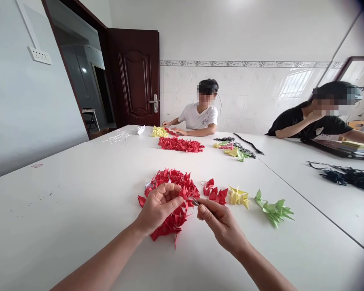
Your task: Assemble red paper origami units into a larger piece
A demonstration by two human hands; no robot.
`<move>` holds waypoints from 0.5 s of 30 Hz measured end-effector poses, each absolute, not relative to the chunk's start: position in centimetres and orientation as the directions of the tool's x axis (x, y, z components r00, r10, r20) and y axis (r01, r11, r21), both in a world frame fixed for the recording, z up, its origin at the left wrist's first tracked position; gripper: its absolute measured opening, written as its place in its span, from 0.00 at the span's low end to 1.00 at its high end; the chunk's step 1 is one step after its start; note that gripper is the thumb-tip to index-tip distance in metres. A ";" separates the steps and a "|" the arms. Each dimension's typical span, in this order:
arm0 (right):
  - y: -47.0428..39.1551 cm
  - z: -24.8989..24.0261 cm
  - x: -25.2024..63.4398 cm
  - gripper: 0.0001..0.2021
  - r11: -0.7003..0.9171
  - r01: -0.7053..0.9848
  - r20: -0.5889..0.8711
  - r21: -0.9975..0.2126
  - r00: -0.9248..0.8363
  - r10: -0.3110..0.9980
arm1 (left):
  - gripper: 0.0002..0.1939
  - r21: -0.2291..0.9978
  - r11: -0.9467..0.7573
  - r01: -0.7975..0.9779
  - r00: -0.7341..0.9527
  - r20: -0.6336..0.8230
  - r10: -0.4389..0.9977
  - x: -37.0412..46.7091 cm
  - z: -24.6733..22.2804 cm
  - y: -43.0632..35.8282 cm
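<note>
My left hand [161, 207] is over a pile of red folded paper cranes [171, 178], fingers curled and thumb drawn toward them. Whatever lies between those fingers is too small or hidden to name. Just to the right, my right hand [223, 224] pinches a slim metal-tipped tool [195, 201], most of it covered by the fingers. Its tip points at my left fingertips. Beyond my right hand lie a few more red cranes [221, 196], a yellow group of cranes [239, 197] and a light green cluster of cranes [275, 212].
Across the white table [63, 234], a person in white [200, 117] sits behind red cranes [182, 144] and yellow cranes [159, 131]. White strings [118, 137] lie far left. A person in black [309, 121] leans over a dark tray [336, 147]; black cords [352, 178] lie nearer.
</note>
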State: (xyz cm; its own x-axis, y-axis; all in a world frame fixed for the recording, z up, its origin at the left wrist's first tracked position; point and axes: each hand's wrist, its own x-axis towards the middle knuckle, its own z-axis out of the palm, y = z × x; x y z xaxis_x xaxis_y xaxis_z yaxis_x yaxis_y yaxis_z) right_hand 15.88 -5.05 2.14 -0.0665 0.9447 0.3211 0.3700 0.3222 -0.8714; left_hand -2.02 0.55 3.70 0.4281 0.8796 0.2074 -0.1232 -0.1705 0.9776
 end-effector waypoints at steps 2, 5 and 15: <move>-5.1 2.2 15.8 0.20 0.314 0.389 0.298 -0.866 -0.103 0.949 | 0.11 0.979 -0.169 -0.117 0.446 0.204 0.871 -2.0 3.6 0.5; -5.1 2.4 15.8 0.21 0.307 0.400 0.273 -0.864 -0.142 0.952 | 0.11 0.980 -0.161 -0.118 0.466 0.198 0.863 -2.0 3.5 0.4; -5.1 2.5 16.0 0.22 0.275 0.338 0.227 -0.900 -0.177 0.958 | 0.10 0.977 -0.208 -0.049 0.456 0.207 0.866 -1.9 3.4 0.4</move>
